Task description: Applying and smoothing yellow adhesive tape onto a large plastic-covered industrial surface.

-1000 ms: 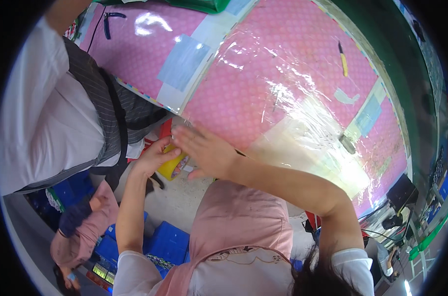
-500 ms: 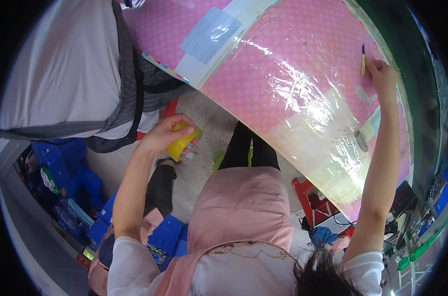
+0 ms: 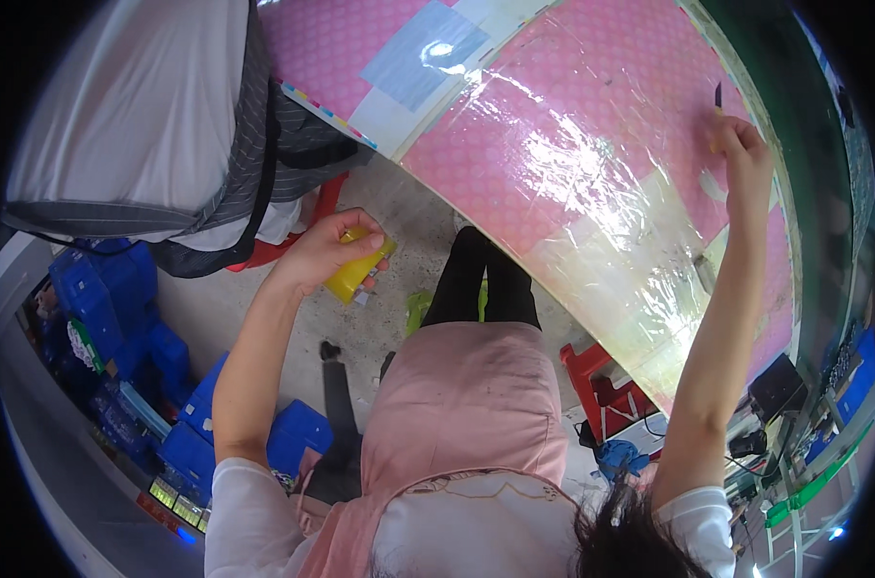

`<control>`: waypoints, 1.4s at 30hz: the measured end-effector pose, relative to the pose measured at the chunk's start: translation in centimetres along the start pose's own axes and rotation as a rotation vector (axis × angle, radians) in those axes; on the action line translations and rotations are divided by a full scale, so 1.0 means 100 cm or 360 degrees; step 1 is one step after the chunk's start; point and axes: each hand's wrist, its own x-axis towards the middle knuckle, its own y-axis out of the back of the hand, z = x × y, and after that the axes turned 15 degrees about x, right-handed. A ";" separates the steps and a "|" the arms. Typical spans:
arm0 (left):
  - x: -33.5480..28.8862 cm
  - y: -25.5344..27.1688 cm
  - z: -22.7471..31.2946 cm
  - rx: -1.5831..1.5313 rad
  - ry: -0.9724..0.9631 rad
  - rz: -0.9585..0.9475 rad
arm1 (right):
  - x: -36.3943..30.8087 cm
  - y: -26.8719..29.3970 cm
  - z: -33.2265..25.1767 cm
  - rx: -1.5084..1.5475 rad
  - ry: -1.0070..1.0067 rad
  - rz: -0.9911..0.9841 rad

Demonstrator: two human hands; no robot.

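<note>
My right hand [image 3: 748, 159] is closed at the far right of a pink patterned tabletop [image 3: 601, 120] under shiny clear film. It grips a small knife [image 3: 718, 95] with a yellowish handle mostly hidden in the fingers; the dark pointed blade is directed away from me. Off the table's near left edge, above the floor, my left hand [image 3: 324, 252] is closed around a bright yellow, curved, smooth piece [image 3: 355, 273]. Its exact kind cannot be made out. Small whitish bits show beneath it by the fingers.
A co-worker in white and grey striped clothing [image 3: 129, 125] stands close at upper left. Blue bins [image 3: 105, 289] are stacked at left. Another person's dark-trousered leg [image 3: 341, 419] extends behind my left side. A red stool [image 3: 596, 380] stands under the table's near right edge.
The knife has shifted slightly right, and more of its handle is covered by my right hand. My left hand has risen slightly in view. The person at lower left has moved, leg now extended.
</note>
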 end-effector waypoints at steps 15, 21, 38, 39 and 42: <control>0.010 -0.006 -0.004 -0.0056 -0.0131 0.0086 | -0.210 -0.205 -0.068 0.1707 -0.2008 -0.0802; 0.011 -0.007 -0.004 -0.0135 -0.0176 0.0084 | -0.210 -0.218 -0.066 0.1797 -0.2088 -0.0801; 0.023 0.003 -0.010 -0.0112 -0.0171 0.0001 | -0.220 -0.222 -0.048 0.1754 -0.2259 -0.0459; 0.027 0.004 -0.013 -0.0124 -0.0197 -0.0032 | -0.223 -0.205 -0.059 0.1659 -0.2232 -0.0502; 0.027 0.008 -0.015 0.0005 -0.0244 0.0029 | -0.198 -0.155 -0.070 0.1000 -0.1042 -0.0593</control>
